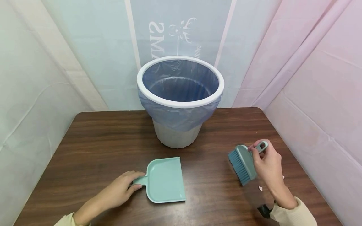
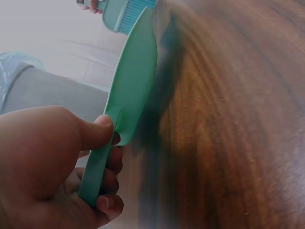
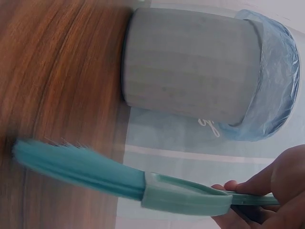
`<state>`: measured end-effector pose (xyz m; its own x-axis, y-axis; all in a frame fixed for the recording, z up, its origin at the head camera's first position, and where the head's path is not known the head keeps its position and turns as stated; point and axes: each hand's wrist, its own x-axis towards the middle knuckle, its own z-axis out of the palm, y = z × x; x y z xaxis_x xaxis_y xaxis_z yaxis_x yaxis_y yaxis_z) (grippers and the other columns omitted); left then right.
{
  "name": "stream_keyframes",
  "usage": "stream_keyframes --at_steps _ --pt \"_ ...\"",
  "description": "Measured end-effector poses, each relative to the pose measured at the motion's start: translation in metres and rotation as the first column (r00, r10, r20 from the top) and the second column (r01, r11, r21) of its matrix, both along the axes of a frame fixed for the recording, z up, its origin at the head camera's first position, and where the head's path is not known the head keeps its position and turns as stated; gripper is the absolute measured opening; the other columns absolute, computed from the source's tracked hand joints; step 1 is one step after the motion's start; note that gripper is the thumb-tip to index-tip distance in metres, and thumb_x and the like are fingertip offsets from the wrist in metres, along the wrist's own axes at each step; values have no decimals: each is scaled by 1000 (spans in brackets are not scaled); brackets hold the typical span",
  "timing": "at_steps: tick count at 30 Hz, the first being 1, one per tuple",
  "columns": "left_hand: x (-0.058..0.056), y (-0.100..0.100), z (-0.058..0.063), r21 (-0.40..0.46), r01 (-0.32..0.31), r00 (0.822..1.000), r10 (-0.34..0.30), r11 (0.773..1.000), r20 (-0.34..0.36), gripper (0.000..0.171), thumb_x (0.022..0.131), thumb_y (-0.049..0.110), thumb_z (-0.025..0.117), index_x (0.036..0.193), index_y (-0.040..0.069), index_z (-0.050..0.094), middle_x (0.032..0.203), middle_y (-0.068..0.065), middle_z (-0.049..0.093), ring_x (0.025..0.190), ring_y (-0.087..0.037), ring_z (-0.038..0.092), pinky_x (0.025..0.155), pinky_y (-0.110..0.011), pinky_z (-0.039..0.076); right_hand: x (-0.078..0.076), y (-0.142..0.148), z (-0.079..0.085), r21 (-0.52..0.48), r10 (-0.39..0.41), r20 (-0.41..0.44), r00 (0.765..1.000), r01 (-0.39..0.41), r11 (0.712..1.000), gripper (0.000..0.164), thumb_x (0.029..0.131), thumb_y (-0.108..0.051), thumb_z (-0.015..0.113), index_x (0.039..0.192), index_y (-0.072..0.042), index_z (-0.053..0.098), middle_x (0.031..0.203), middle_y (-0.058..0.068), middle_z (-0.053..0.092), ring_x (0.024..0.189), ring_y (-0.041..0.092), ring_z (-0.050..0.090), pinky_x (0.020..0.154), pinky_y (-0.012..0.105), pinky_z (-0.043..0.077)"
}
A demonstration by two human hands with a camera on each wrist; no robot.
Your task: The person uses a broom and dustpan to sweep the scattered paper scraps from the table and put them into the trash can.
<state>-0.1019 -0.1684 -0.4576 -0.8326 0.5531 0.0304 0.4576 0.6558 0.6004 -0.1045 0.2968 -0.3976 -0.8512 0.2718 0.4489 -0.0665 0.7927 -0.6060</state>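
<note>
My left hand [image 1: 121,190] grips the handle of a mint green dustpan [image 1: 167,180], its thumb on one side and curled fingers on the other in the left wrist view. The pan's straight edge faces right. On the right side of the table, my right hand [image 1: 267,160] pinches the handle of a hand brush [image 1: 244,163] with a green body and blue bristles [image 3: 81,167]. Those bristles point left and down, near the tabletop; whether they touch it I cannot tell. Small pale scraps [image 1: 260,188] lie on the wood beside the right wrist.
A white waste bin [image 1: 178,135] lined with a bluish plastic bag [image 1: 181,116] stands at the back middle of the dark wooden table [image 1: 113,141]. Pale sheets [image 1: 319,94] hang around the table's back and sides. A black object [image 1: 264,211] sits at the right sleeve.
</note>
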Motion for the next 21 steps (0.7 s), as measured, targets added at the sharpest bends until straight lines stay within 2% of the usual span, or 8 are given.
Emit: stream_keyframes --at_steps 5,10,15,18,21 --pt "2 0 -3 -1 40 999 -40 999 -3 32 91 20 61 123 12 59 111 10 60 103 -13 55 85 -37 50 0 1 -1 -10 -3 -22 1000 3 1000 7 90 -2 58 95 -7 55 83 1 67 73 -9 57 54 7 41" --pt "3 2 -3 -20 48 997 -49 999 -54 34 88 17 65 121 10 61 110 8 62 102 -12 55 84 -36 50 1 5 3 -29 -30 -51 998 29 999 7 89 -1 58 94 -6 56 82 3 68 72 -6 59 55 5 41" --pt "3 3 -2 -62 47 997 -51 997 -61 37 87 17 66 122 7 61 109 5 63 102 -13 56 85 -37 50 1 18 11 -49 -76 -77 994 72 996 7 89 -2 59 95 -5 57 84 5 68 69 -5 59 55 5 42" --pt "2 4 -2 -74 47 997 -51 996 -56 37 87 16 66 123 6 61 109 3 63 102 -14 57 85 -37 50 -1 29 18 -60 -103 -102 989 98 993 8 88 -3 59 97 -3 57 82 -1 66 67 -5 58 55 4 42" --pt "0 4 -1 -78 32 998 -37 996 -58 37 87 17 66 122 6 61 110 0 64 104 -17 57 86 -38 50 -4 44 24 -48 -127 -138 982 122 991 9 88 -2 58 97 -1 57 80 -15 62 67 -8 56 56 3 40"
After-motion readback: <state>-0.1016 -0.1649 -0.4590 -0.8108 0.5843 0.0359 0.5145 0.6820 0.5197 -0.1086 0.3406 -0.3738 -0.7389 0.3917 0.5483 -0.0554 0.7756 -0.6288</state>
